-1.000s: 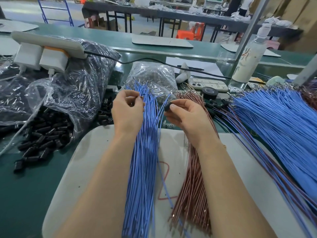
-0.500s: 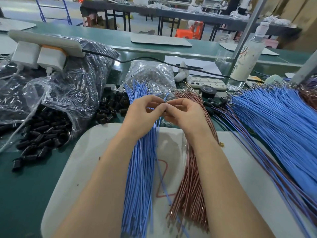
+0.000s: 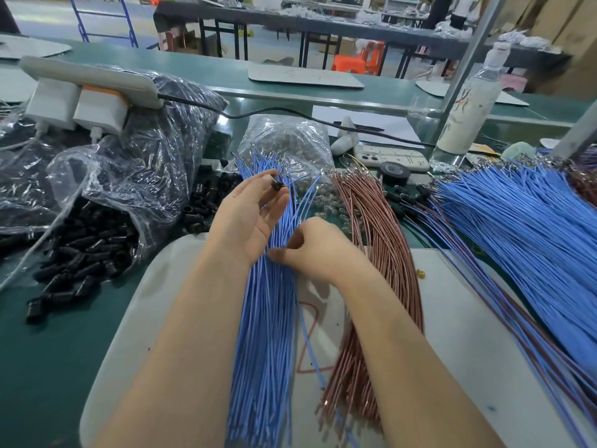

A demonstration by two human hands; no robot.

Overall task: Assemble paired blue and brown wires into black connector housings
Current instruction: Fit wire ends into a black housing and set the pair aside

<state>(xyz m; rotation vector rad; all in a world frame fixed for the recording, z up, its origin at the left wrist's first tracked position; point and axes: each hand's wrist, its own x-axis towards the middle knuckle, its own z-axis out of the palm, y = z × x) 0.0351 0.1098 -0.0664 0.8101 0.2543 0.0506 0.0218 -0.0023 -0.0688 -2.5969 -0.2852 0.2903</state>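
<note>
While the L hand (image 3: 248,218) pinched 1 black housing (image 3: 276,185) over the blue wires (image 3: 268,318) and the R hand (image 3: 319,250) gripped into them, finished pairs (image 3: 517,247) lay at R; est. most blue and brown wires (image 3: 381,237) remained unassembled.

Factory floor for wire assembly.
Long green workbenches (image 3: 210,79) hold heaped blue wires (image 3: 265,334), brown wires (image 3: 381,240) and plastic bags (image 3: 155,176) of black housings (image 3: 90,250); more tables (image 3: 323,22) stand behind.

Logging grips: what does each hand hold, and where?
Left hand pinches a black connector housing by its sides. Right hand rests among the blue wires; grip cannot be told.
</note>
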